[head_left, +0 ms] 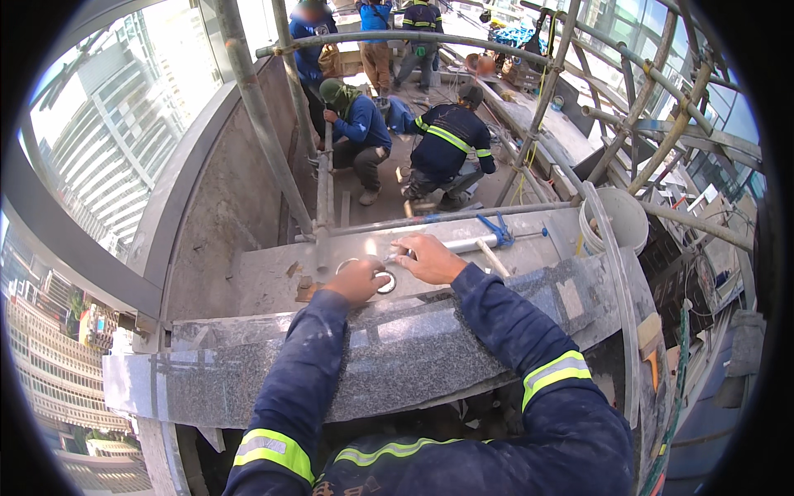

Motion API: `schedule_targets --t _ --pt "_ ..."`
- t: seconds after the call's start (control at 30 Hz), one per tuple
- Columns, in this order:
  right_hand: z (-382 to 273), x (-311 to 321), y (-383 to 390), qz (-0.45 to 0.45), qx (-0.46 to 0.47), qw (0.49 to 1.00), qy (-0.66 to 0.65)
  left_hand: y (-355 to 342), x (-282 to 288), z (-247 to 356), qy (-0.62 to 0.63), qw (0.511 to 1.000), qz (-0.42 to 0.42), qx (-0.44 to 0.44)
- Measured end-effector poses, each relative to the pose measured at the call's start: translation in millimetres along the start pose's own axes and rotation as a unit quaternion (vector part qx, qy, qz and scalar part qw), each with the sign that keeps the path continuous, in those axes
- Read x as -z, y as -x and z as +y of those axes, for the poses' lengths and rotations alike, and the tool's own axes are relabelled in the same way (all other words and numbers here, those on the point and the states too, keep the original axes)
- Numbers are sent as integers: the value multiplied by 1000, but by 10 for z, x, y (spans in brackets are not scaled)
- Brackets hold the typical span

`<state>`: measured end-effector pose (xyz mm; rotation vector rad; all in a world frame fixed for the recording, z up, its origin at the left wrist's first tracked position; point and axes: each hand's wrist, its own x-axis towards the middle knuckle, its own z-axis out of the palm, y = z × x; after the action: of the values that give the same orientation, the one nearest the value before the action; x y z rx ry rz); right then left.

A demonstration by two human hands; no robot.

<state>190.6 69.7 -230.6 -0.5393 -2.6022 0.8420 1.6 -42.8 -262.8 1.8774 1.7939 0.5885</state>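
Hands [432, 259] half-curled near caulking gun [473, 245]

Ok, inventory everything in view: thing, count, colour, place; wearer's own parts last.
Ledge: one, grey, centre.
Slabs: several, speckled grey, near side.
Caulk gun: one, blue and silver, on the ledge.
Stick: one, pale, on the ledge.
Disc: one, pale with dark rim, centre.
Bucket: one, white, right.
Brush: one, tan and orange, far right.
Poles: many, grey-brown, upper half.
Co-workers: at least five, blue or navy tops, beyond the ledge.
Buildings: several, pale, left.
Wall: one, brownish, left.
Sleeves: two, navy with bright bands, foreground.
Left grip: one, bare, beside the disc.
Right grip: one, bare, near the caulk gun.
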Motion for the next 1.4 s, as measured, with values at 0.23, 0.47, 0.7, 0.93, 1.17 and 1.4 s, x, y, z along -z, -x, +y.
schedule_targets --t 0.23,0.47,0.7,0.93,1.17,1.4 --pt "68 -46 -11 11 14 1000 5 -19 -28 -39 -2 1000 -5 -12" --pt "29 -11 -3 11 -21 1000 -12 -27 51 -3 6 1000 -17 -3" --pt "41 -33 8 56 0 998 -35 7 66 -69 33 999 -6 33" --pt "-38 23 -5 93 -7 992 -89 26 108 -4 16 998 -16 52" --pt "9 -59 -23 97 -55 985 -132 66 132 47 -8 996 -52 78" --pt "84 -109 -139 229 -19 970 -75 54 196 41 -25 995 -64 78"
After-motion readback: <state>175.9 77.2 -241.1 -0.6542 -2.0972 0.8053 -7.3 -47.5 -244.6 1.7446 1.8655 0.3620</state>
